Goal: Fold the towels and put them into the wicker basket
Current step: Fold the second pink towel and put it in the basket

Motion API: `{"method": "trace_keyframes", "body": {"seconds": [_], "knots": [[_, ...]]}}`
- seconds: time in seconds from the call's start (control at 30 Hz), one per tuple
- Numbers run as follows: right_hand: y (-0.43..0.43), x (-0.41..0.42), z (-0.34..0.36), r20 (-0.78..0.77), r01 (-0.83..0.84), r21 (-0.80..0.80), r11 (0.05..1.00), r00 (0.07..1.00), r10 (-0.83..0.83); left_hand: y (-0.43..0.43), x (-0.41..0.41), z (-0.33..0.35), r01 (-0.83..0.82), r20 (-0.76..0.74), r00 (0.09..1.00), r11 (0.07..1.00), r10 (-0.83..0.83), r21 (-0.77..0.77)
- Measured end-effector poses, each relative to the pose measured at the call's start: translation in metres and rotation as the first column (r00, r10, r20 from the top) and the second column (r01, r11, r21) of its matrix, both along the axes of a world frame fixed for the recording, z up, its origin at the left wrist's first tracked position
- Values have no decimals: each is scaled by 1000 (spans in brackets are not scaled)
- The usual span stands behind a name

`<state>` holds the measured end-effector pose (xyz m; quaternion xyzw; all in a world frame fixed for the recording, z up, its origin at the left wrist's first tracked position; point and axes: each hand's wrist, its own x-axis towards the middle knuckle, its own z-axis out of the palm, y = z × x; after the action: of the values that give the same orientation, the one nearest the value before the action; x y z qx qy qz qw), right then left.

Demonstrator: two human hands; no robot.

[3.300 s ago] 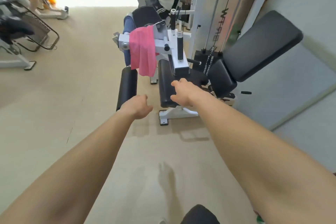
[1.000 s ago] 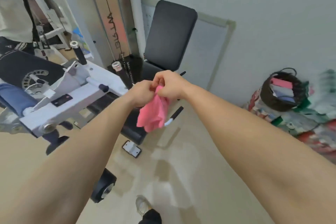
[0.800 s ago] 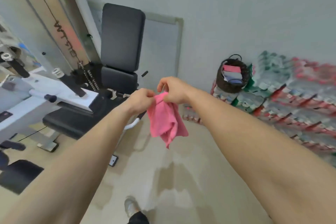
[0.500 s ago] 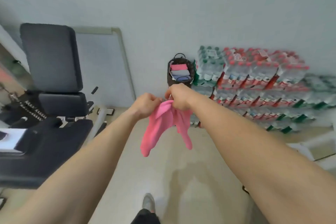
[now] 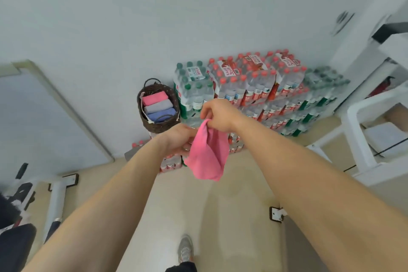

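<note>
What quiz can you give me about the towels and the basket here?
1. True or false: the right hand holds a blue towel.
2. What stands right beside the wicker basket? A) packs of water bottles B) a bicycle C) a sofa
3. How many rolled towels lie in the basket?
Key: 1 false, it pinches a pink towel. 2 A. 3 three: pink, grey and blue.

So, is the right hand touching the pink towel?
Touching. The head view shows the right hand pinching the pink towel at its top, the fabric hanging below.
</note>
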<state>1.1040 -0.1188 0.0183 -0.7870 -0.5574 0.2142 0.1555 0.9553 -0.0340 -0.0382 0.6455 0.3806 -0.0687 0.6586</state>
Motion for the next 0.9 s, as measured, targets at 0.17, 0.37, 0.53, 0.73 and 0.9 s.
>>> {"method": "trace_keyframes", "body": {"seconds": [0.17, 0.37, 0.53, 0.73, 0.9], "knots": [[37, 54, -2, -88, 89, 7, 996, 992, -88, 51, 59, -4, 29, -52, 998, 999, -31, -46], [60, 117, -7, -184, 100, -38, 994, 977, -106, 86, 117, -12, 57, -111, 991, 989, -73, -139], [75, 178, -15, -213, 62, -63, 996, 974, -74, 96, 180, -23, 66, -148, 986, 997, -72, -40], [78, 263, -19, -273, -88, -347, 934, 962, -10, 113, 258, -16, 71, -19, 997, 935, -69, 348], [88, 320, -21, -361, -31, -280, 959, 930, -75, 121, 305, 0, 225, 10, 966, 855, -259, 467]]}}
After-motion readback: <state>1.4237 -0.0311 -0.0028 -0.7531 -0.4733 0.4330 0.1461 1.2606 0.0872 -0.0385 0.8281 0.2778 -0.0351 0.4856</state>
